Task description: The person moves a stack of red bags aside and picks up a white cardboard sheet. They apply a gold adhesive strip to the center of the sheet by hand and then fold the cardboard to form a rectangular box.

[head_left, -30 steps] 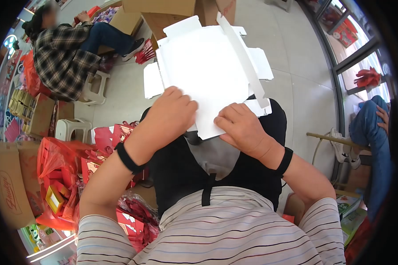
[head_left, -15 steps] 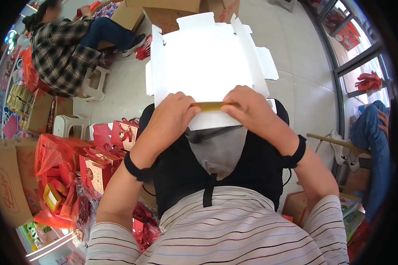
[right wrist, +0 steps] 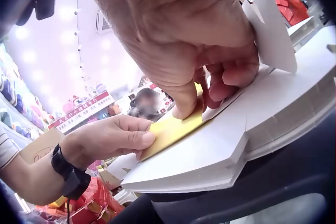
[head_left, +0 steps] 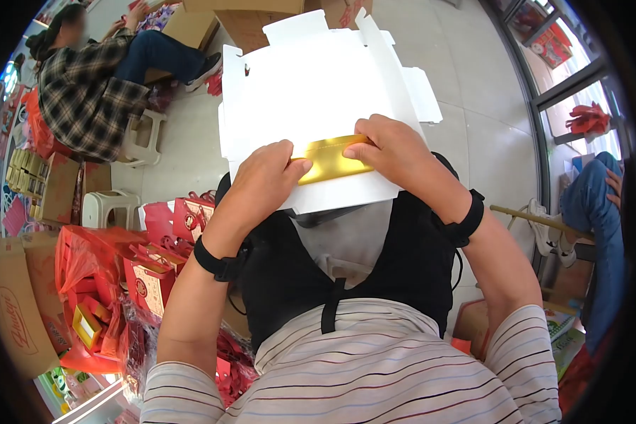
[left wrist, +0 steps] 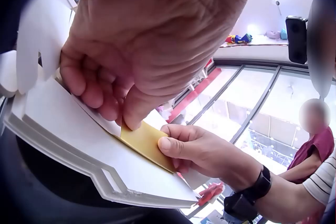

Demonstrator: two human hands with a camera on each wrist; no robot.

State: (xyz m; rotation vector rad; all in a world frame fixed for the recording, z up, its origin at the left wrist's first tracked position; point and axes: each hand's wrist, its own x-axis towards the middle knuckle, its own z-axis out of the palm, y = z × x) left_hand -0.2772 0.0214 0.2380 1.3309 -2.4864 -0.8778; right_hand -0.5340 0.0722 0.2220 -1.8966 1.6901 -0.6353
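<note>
A stack of white die-cut card sheets (head_left: 311, 92) rests on the person's lap, with tabs and slots along its edges. Near its close edge a gold strip (head_left: 332, 160) stands folded up, and both wrist views show it as a yellow-gold panel (left wrist: 147, 144) (right wrist: 176, 129). The left hand (head_left: 265, 177) pinches the strip's left end between thumb and curled fingers. At the strip's other end the right hand (head_left: 396, 152) grips it the same way, thumb on the gold face.
Red gift bags (head_left: 152, 279) and a red plastic bag (head_left: 92, 261) lie at the left. A white stool (head_left: 111, 210) stands behind them. Another person in a checked shirt (head_left: 85, 92) sits at the upper left. Cardboard boxes (head_left: 258, 27) are beyond the sheets; a glass door frame is at the right.
Both hands came to the near edge and took hold of it. The gold strip has folded up into view and now shows more of its face. The sheets have shifted slightly left.
</note>
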